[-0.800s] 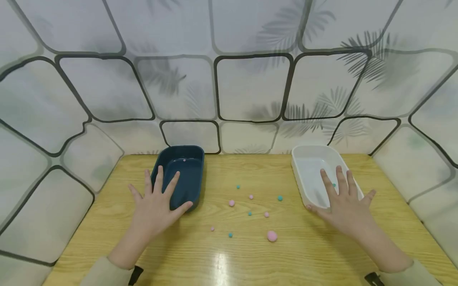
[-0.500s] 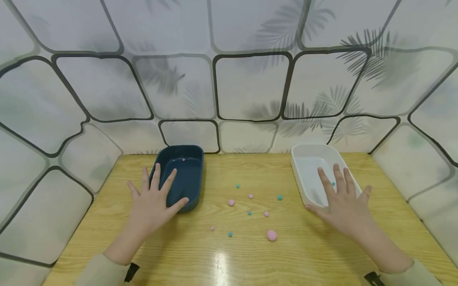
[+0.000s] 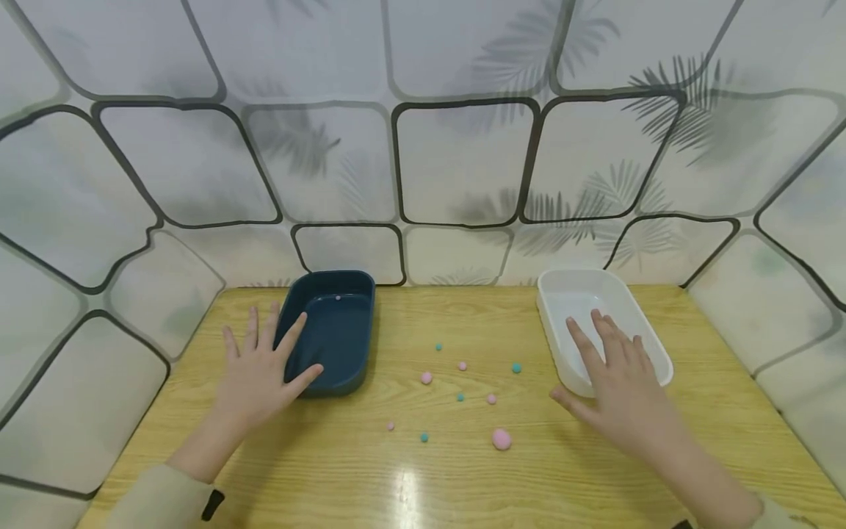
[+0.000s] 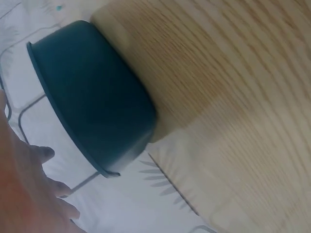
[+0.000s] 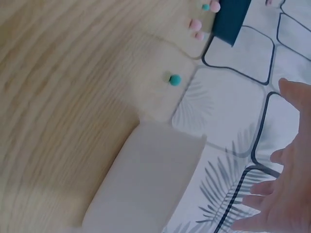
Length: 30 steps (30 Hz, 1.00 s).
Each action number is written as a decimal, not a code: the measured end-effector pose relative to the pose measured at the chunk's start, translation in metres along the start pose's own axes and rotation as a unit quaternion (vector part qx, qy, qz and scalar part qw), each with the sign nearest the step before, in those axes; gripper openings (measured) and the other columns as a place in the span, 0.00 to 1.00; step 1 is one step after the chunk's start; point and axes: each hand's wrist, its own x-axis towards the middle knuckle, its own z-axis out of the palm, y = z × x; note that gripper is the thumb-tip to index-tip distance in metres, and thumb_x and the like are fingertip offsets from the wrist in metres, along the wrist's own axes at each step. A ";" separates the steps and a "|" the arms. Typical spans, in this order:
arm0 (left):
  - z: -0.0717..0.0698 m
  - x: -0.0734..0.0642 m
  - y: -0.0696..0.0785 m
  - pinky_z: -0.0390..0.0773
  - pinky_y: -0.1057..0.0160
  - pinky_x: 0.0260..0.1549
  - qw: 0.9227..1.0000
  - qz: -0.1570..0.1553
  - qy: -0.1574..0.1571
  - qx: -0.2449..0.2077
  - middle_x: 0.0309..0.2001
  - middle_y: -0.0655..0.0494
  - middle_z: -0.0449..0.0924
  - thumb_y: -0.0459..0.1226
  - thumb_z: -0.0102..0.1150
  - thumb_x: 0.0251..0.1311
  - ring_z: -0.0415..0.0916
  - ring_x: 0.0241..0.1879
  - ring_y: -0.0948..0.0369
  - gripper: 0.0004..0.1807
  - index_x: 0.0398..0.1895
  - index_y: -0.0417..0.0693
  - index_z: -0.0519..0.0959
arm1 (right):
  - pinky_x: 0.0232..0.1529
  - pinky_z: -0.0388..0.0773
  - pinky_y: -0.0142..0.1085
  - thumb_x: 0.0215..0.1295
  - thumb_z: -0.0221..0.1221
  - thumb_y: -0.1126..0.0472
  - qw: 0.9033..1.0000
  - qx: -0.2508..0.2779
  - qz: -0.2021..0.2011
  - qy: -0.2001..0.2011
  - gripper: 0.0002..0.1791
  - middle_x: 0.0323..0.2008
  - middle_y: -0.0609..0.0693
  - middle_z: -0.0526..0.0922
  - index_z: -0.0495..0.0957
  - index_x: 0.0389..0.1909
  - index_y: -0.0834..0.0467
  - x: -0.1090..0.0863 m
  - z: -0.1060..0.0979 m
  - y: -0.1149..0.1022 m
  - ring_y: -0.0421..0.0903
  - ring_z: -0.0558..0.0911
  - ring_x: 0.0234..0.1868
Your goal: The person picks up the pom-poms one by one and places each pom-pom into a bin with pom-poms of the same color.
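With fingers spread, my left hand (image 3: 254, 382) hovers at the near left side of a dark blue tray (image 3: 360, 367), overlapping its edge in the head view. A small pink ball (image 3: 338, 297) lies inside that tray. My right hand (image 3: 621, 389), also with fingers extended, is over the near end of a white tray (image 3: 548, 323) and covers part of its inside. Neither hand holds anything. Between the trays several small balls are scattered on the table, among them a large pink ball (image 3: 501, 439) and a teal ball (image 3: 516, 368).
The wooden table (image 3: 344, 477) ends at a patterned wall (image 3: 463, 162) behind both trays. More small balls, such as a pink ball (image 3: 426, 378) and a teal ball (image 3: 424, 437), lie in the middle. In the right wrist view a teal ball (image 5: 175, 80) is near the white tray.
My left hand has shifted left, off most of the blue tray. My right hand has moved slightly left and nearer, its fingers closer together. The balls and trays stay put.
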 end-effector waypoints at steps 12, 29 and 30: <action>0.009 0.004 -0.023 0.50 0.24 0.77 0.999 0.036 -0.021 0.000 0.84 0.29 0.45 0.64 0.57 0.71 0.42 0.83 0.29 0.48 0.85 0.47 0.59 | 0.61 0.81 0.62 0.63 0.73 0.44 0.995 0.048 -0.085 0.027 0.51 0.76 0.66 0.67 0.62 0.81 0.59 -0.014 0.013 -0.033 0.67 0.78 0.67; 0.018 0.005 -0.036 0.59 0.33 0.78 0.996 0.078 -0.035 0.004 0.83 0.29 0.51 0.61 0.57 0.73 0.50 0.83 0.34 0.51 0.82 0.32 0.58 | 0.61 0.84 0.52 0.68 0.70 0.44 0.990 0.126 -0.055 -0.035 0.36 0.66 0.50 0.82 0.76 0.71 0.56 -0.028 0.047 -0.061 0.52 0.82 0.66; 0.018 0.004 -0.036 0.59 0.33 0.78 0.996 0.076 -0.038 0.002 0.83 0.30 0.50 0.61 0.57 0.74 0.49 0.83 0.34 0.51 0.82 0.31 0.57 | 0.61 0.84 0.52 0.69 0.70 0.44 0.989 0.130 -0.054 -0.040 0.35 0.65 0.49 0.83 0.76 0.71 0.56 -0.028 0.049 -0.061 0.52 0.82 0.66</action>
